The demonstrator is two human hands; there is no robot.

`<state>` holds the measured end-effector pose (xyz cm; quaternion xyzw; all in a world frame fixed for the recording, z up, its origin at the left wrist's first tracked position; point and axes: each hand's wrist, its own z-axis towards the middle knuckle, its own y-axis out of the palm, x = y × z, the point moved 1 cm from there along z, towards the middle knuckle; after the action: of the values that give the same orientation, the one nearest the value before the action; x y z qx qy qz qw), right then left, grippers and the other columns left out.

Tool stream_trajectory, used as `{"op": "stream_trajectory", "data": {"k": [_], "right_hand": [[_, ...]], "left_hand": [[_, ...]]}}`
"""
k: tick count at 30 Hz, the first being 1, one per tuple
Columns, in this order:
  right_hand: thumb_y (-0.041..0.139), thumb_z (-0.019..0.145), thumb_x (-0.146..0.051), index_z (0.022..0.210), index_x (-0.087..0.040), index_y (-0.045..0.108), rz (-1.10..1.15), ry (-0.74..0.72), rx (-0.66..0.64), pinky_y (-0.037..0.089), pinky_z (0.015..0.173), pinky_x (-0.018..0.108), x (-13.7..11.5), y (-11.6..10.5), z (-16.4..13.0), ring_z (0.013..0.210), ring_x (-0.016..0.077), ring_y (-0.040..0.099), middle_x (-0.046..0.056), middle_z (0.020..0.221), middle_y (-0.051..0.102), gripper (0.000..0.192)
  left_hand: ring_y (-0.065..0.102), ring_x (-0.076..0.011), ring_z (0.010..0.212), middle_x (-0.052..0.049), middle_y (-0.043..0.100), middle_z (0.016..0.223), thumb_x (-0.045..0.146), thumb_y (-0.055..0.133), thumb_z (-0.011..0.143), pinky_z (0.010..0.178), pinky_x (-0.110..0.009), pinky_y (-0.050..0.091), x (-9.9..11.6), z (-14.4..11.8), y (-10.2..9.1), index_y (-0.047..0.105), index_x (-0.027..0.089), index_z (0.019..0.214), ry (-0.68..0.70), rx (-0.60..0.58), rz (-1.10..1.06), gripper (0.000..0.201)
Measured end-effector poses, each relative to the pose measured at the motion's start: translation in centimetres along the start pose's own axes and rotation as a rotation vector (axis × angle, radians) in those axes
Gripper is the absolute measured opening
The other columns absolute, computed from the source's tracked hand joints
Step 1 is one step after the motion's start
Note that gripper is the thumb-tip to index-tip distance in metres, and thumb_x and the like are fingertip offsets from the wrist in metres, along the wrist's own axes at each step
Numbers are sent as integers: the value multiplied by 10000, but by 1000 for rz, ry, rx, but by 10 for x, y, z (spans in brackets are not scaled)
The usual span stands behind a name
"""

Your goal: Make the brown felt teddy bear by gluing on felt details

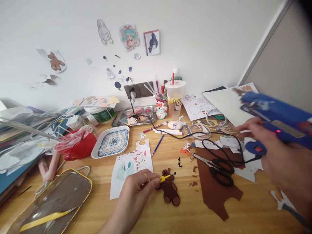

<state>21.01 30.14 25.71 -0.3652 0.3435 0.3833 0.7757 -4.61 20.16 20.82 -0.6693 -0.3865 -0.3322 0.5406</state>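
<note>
My left hand pinches a pair of yellow tweezers, whose tip carries a tiny black piece. Under the tweezers lies a dark brown cut-out bear, its head partly covered by my fingers and the tool. At the right, my right hand is closed around a blue glue gun with a small red light glowing; its front end is blurred. Scissors with black handles rest on a brown sheet between the hands.
A black cord crosses the table from the wall socket. Behind stand a lidded cup and pens. To the left are a patterned dish, a red container and a yellow-edged mat bearing other yellow tweezers.
</note>
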Motion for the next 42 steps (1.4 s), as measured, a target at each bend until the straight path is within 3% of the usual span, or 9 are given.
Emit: {"op": "stream_trajectory", "data": {"k": [2,4,7,11,15,17,26,33,42], "right_hand": [[590,664,-421,723,-196,595,-12,51,-108,421,804,399,-1,5,-7,793,239,579,60,768,628,233],[613,648,-432,767,-210,613,13,110,-316,474,683,363,-2,10,-17,690,222,591,35,716,635,252],[595,697,-393,813,-227,611,61,95,-571,478,543,297,-4,14,-31,575,191,571,9,649,622,204],[639,655,-387,840,-223,605,75,147,-589,496,615,302,-4,16,-43,682,223,599,26,742,651,249],[605,691,-402,816,-210,571,339,282,-711,505,662,319,-5,22,-51,722,218,605,47,789,645,232],[565,737,-368,797,-210,552,433,281,-803,503,653,291,-10,26,-55,709,187,601,33,771,630,169],[566,779,-269,813,-213,547,489,272,-893,466,685,172,-18,32,-66,730,99,575,-26,781,604,68],[586,751,-260,841,-195,527,545,378,-922,468,654,207,-18,31,-69,716,119,569,-19,763,576,125],[562,750,-258,754,-203,511,462,378,-931,442,627,209,-24,28,-65,654,107,510,-33,709,539,75]], "left_hand": [[364,-68,492,39,452,531,381,494,801,472,-189,265,0,0,1,616,141,686,-132,-49,-227,292],[245,-44,434,64,366,470,389,534,777,424,-188,167,0,-1,3,596,121,644,-212,-104,-452,305],[244,-17,424,37,449,543,333,574,763,411,-176,125,-4,-2,6,601,104,663,-247,-139,-738,251],[249,5,400,28,463,567,290,630,722,386,-147,116,-7,-1,9,620,107,681,-285,-175,-1037,188],[227,16,376,40,422,520,253,679,669,360,-118,108,-2,-3,16,622,97,648,-311,-234,-1210,168],[226,21,359,39,420,505,239,679,667,346,-111,103,2,-5,21,623,95,633,-321,-288,-1241,158],[257,14,331,15,460,498,314,717,612,304,-125,89,4,-2,41,642,91,629,-314,-376,-1174,236],[231,18,327,34,449,478,323,705,622,316,-133,83,7,-4,42,631,92,628,-340,-321,-1114,243],[283,19,334,4,522,556,351,688,637,336,-153,74,8,-5,39,603,88,633,-379,-251,-987,276]]}}
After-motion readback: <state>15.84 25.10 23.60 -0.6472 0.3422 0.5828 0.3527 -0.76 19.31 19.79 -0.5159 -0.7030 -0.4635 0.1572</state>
